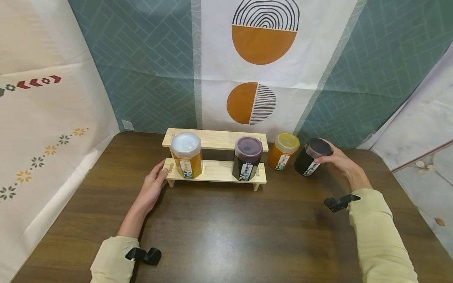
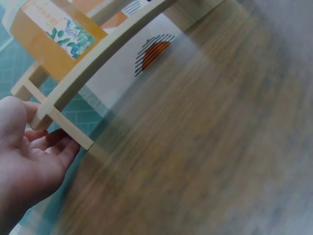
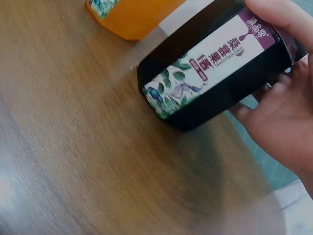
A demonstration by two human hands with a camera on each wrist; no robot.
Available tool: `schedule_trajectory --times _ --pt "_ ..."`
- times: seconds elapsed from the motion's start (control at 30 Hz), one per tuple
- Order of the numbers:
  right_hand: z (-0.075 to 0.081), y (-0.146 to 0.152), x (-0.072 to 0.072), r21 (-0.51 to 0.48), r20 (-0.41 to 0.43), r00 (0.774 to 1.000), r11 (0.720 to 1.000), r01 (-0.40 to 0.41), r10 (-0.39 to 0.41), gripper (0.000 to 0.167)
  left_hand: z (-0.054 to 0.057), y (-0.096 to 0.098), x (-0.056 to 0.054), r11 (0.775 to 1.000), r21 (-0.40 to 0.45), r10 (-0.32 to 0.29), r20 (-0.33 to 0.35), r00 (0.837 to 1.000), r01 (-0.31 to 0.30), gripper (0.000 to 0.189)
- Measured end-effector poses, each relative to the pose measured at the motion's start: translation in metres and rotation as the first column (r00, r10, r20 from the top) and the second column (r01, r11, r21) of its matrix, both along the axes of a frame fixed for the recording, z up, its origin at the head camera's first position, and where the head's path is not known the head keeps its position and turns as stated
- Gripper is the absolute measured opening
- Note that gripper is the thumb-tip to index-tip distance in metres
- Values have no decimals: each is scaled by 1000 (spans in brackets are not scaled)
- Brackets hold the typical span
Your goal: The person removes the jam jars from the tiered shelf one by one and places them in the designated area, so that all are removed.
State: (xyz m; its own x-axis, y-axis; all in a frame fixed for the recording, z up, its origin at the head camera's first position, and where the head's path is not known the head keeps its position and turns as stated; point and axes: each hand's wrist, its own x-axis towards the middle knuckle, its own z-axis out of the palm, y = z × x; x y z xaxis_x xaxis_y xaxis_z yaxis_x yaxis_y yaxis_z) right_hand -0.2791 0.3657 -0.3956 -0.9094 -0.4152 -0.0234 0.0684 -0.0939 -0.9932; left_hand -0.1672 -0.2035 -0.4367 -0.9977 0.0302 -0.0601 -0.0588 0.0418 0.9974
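Note:
My left hand (image 1: 154,184) holds the left end of the lower board of a two-tier wooden rack (image 1: 216,173), thumb above and fingers below in the left wrist view. On that board stand an orange jar with a whitish lid (image 1: 191,165) at the left and a dark jar with a purple lid (image 1: 247,163) at the right. Right of the rack, my right hand (image 1: 341,163) grips another dark jar (image 3: 215,63) around its upper part, label facing forward. Just left of it, an orange jar with a yellow lid (image 1: 282,154) stands on the table.
The brown wooden table (image 1: 226,232) stretches in front of the rack. A patterned cloth backdrop (image 1: 159,78) hangs close behind the rack and jars. Pale cloths (image 1: 42,129) border the left and right sides.

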Motion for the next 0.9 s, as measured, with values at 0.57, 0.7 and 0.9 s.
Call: schedule_trajectory --times 0.57,0.7,0.9 --pt "81 -36 19 -74 -199 959 979 192 -203 42 0 -2 1 1000 -5 -9 8 1000 9 60" --pt "95 -55 25 -15 -246 946 977 214 -211 45 0 -1 1 1000 2 -10 12 1000 10 60" --pt "106 -91 35 123 -262 952 973 195 -158 53 0 0 0 1000 6 -15 7 1000 15 59"
